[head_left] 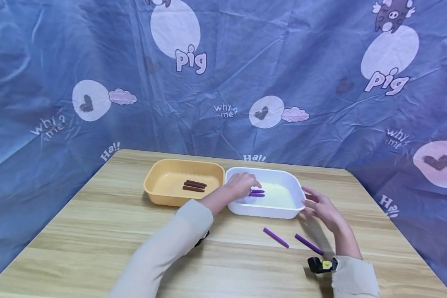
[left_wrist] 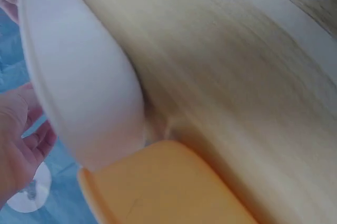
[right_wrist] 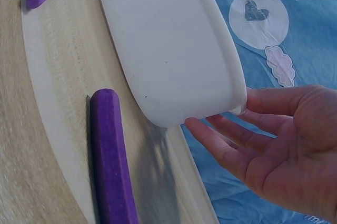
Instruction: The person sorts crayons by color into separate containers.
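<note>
My left hand (head_left: 242, 185) reaches over the left rim of the white plastic tray (head_left: 268, 212), fingers loosely bent above two purple crayons (head_left: 258, 195) on its floor. In the left wrist view the tray's side wall hides the fingertips of that hand (left_wrist: 21, 140). At the tray's right end, my right hand (head_left: 322, 209) grips the rim with fingers spread along the outer wall, as the right wrist view also shows. Two more six-sided purple crayons, one left (head_left: 276, 238) and one right (head_left: 308, 244), lie on the table in front of the tray.
A yellow tray (head_left: 164, 199) stands against the white tray's left side, with three brown crayons (head_left: 194, 186) inside. Both sit toward the back of the wood-grain table (head_left: 97, 231). Behind hangs a blue printed cloth (head_left: 223, 82).
</note>
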Available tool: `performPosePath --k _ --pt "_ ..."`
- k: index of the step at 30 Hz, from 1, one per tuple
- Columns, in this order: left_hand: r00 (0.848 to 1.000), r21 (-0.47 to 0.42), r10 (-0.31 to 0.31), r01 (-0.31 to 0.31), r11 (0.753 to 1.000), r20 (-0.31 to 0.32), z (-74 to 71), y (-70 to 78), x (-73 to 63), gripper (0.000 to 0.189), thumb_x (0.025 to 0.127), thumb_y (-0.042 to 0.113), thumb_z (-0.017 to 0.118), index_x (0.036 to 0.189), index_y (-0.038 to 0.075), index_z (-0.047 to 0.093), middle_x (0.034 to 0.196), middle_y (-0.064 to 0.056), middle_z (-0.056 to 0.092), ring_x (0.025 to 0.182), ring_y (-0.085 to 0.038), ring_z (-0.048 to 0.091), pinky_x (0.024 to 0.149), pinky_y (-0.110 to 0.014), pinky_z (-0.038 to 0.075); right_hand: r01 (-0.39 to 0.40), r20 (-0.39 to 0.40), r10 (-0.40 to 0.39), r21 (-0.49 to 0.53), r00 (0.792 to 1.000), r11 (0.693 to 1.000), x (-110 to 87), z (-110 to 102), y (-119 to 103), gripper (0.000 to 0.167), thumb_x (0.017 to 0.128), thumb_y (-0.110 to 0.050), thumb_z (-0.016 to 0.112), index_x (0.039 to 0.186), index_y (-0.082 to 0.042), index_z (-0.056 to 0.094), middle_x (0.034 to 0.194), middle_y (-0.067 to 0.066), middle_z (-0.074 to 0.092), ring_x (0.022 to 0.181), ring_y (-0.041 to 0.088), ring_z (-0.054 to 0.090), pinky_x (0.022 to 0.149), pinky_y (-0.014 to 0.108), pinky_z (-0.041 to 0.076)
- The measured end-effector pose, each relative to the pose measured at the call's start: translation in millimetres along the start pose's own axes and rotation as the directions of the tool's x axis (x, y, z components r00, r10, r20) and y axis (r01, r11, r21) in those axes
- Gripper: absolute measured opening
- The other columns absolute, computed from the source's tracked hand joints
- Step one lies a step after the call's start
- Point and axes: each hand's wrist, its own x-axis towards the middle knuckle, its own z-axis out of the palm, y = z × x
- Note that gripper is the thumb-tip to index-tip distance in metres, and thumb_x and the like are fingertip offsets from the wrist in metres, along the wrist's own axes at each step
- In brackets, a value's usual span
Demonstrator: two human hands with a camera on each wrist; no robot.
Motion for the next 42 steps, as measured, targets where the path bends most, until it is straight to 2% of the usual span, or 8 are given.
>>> performPosePath --k 9,15,18,24,28,34,38,42 --pt "0.99 0.023 0.124 -0.123 0.992 -0.059 -15.1 8.8 -21.4 0.029 0.085 0.015 0.066 0.112 0.026 0.068 0.096 0.005 0.063 0.083 -0.013 0.058 0.058 -0.021 0.045 0.002 0.002 -0.002 0.01 1.0 1.0 0.7 0 2 0.06 0.094 -0.003 0.046 0.142 0.01 0.012 0.135 0.04 0.022 0.101 0.019 0.055 0.087 0.037 0.047" --pt "0.965 0.071 0.235 -0.228 0.971 -0.117 -17.7 21.7 -36.5 0.028 0.086 0.023 0.066 0.114 0.024 0.067 0.102 0.005 0.062 0.086 -0.013 0.057 0.062 -0.02 0.046 0.007 0.004 -0.007 0.023 1.0 1.0 1.2 -1 2 0.06 0.094 -0.003 0.046 0.141 0.011 0.011 0.135 0.04 0.021 0.097 0.012 0.055 0.087 0.037 0.047" --pt "0.933 0.142 0.32 -0.299 0.944 -0.164 -14.2 29.5 -42.5 0.03 0.086 0.027 0.065 0.116 0.026 0.066 0.104 0.008 0.061 0.088 -0.011 0.056 0.065 -0.018 0.046 0.005 0.002 -0.005 0.018 1.0 1.0 1.4 0 1 0.06 0.094 -0.003 0.046 0.141 0.011 0.012 0.135 0.04 0.022 0.098 0.013 0.055 0.086 0.036 0.047" --pt "0.832 0.227 0.512 -0.467 0.855 -0.214 -4.0 43.0 -49.9 0.031 0.086 0.028 0.065 0.116 0.026 0.065 0.107 0.008 0.061 0.09 -0.009 0.055 0.073 -0.014 0.044 0.003 -0.002 -0.003 0.008 1.0 1.0 1.7 -1 2 0.06 0.094 -0.004 0.046 0.141 0.01 0.013 0.135 0.039 0.022 0.099 0.014 0.055 0.087 0.037 0.047" --pt "0.788 0.276 0.604 -0.558 0.783 -0.119 3.1 50.2 -51.9 0.033 0.089 0.024 0.06 0.122 0.025 0.061 0.115 0.006 0.058 0.092 -0.009 0.054 0.074 -0.012 0.042 0.004 -0.003 -0.004 0.004 1.0 1.0 1.8 0 2 0.06 0.094 -0.004 0.047 0.141 0.01 0.013 0.135 0.039 0.023 0.096 0.011 0.055 0.087 0.038 0.047" --pt "0.717 0.36 0.696 -0.66 0.659 0.04 17.7 55.4 -50.3 0.038 0.093 0.02 0.053 0.131 0.028 0.052 0.124 0.004 0.052 0.099 -0.009 0.051 0.083 -0.015 0.04 0.006 -0.005 -0.006 -0.002 1.0 1.0 1.6 -1 2 0.06 0.094 -0.004 0.047 0.141 0.01 0.013 0.135 0.039 0.023 0.101 0.018 0.055 0.086 0.037 0.047" --pt "0.69 0.401 0.718 -0.685 0.609 0.089 25.3 57.1 -47.6 0.041 0.095 0.019 0.049 0.134 0.03 0.049 0.127 0.006 0.051 0.097 -0.007 0.051 0.08 -0.015 0.041 0.007 -0.006 -0.007 -0.002 1.0 1.0 1.3 -1 2 0.06 0.094 -0.004 0.046 0.141 0.01 0.013 0.135 0.04 0.023 0.1 0.018 0.055 0.086 0.037 0.047" --pt "0.679 0.407 0.722 -0.701 0.586 0.131 30.2 59.0 -44.1 0.046 0.095 0.01 0.044 0.136 0.03 0.045 0.129 0.006 0.049 0.105 -0.008 0.05 0.084 -0.017 0.04 0.007 -0.005 -0.007 -0.009 1.0 1.0 1.0 -1 1 0.06 0.094 -0.004 0.046 0.141 0.011 0.013 0.134 0.04 0.024 0.102 0.02 0.054 0.086 0.036 0.047"
